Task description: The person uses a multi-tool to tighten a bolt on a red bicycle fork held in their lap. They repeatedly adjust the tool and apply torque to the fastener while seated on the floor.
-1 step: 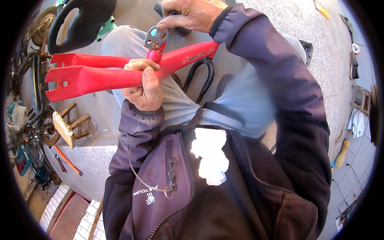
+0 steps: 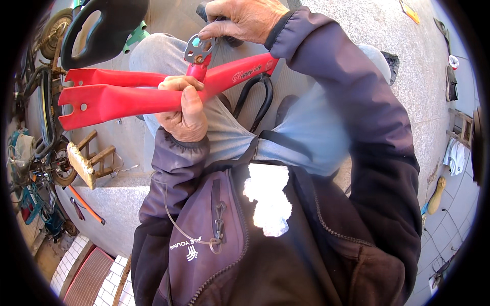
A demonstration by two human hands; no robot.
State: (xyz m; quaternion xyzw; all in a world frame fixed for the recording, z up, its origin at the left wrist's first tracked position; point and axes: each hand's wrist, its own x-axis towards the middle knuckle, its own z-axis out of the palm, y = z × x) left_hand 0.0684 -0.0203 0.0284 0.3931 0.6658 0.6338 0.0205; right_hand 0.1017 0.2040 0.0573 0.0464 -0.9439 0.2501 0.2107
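Across my lap lies a red bicycle frame piece (image 2: pixel 122 99) with two slotted, flattened ends pointing left. My left hand (image 2: pixel 181 112) is closed around it near the middle, thumb on top. A short red tube rises beyond that hand, and a flat metal multi-hole wrench (image 2: pixel 196 50) sits at its end. My right hand (image 2: pixel 247 20) is closed, thumb and fingers pinching the wrench's edge; part of the grip is hidden. Below the frame's right part hangs a black U-shaped tube (image 2: pixel 265 104), next to my jeans-clad legs (image 2: pixel 311 132).
A black plastic piece with a handle-like opening (image 2: pixel 104 33) stands at the far left. Bicycle parts and wheels (image 2: pixel 53 33) crowd the left edge near a small wooden stool (image 2: pixel 81 166). An orange strip (image 2: pixel 86 204) lies below the stool. On the right are a dark shoe (image 2: pixel 451 84) and a wooden rack (image 2: pixel 462 127).
My right hand and sleeve have shifted very slightly left. The red frame piece and my left hand look the same.
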